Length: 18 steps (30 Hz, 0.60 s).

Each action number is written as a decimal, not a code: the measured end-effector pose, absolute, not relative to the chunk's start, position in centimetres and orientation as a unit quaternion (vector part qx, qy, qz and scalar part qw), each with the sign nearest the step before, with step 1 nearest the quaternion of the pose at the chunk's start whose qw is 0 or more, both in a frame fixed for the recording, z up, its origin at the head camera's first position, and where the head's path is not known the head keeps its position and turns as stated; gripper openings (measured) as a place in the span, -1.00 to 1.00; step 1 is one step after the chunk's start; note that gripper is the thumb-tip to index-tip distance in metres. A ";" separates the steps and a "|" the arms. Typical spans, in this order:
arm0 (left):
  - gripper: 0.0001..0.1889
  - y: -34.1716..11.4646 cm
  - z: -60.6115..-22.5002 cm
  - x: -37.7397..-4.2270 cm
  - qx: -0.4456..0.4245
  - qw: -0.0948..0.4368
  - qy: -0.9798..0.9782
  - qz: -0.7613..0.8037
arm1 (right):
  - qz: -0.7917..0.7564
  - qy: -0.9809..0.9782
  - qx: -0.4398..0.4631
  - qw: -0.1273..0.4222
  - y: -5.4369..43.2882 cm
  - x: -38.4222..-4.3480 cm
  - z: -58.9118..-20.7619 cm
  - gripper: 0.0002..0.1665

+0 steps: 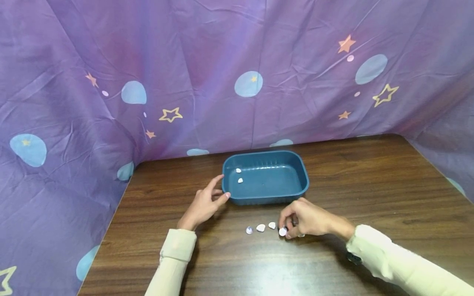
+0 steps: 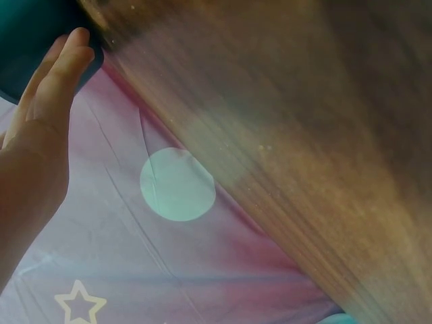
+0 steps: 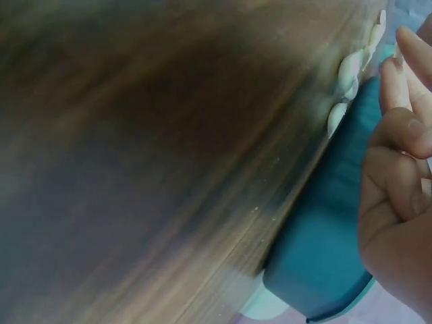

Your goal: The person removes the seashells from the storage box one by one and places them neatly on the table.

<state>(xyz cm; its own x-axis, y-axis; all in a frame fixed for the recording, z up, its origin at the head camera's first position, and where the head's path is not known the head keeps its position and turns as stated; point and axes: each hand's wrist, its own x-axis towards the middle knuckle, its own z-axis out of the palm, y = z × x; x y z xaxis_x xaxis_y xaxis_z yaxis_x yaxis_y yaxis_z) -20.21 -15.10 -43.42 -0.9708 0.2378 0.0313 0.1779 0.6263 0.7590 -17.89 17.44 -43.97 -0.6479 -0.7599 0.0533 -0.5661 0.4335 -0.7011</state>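
A blue plastic basin [image 1: 266, 196] stands toward the back of the table, with two small white shells [image 1: 240, 180] inside at its left. My left hand [image 1: 203, 205] touches the basin's left front corner, thumb at the front rim and straight fingers [image 2: 57, 84] along the side. In front of the basin my right hand [image 1: 305, 218] pinches a white shell [image 1: 283, 231] between thumb and fingertips, low over the table. Left of it lie more shells [image 1: 261, 227] in a short row. Another white piece [image 1: 301, 235] is partly hidden under the right hand.
The brown wood-grain table [image 1: 370, 197] reaches back to a purple cloth [image 1: 207, 74] printed with stars and blobs, which hangs just behind the basin. Its side folds drop past the table's left and right edges.
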 end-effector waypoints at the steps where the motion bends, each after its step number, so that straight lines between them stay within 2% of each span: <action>1: -0.29 -15.1 -43.4 -20.2 0.115 0.036 0.901 0.416 | -0.354 0.836 -0.397 0.133 17.5 -17.8 -44.0 -0.74; 18: -0.30 -15.1 -43.6 -20.4 0.119 0.032 0.901 0.415 | -0.303 0.857 -0.406 0.096 18.0 -17.3 -44.3 -0.70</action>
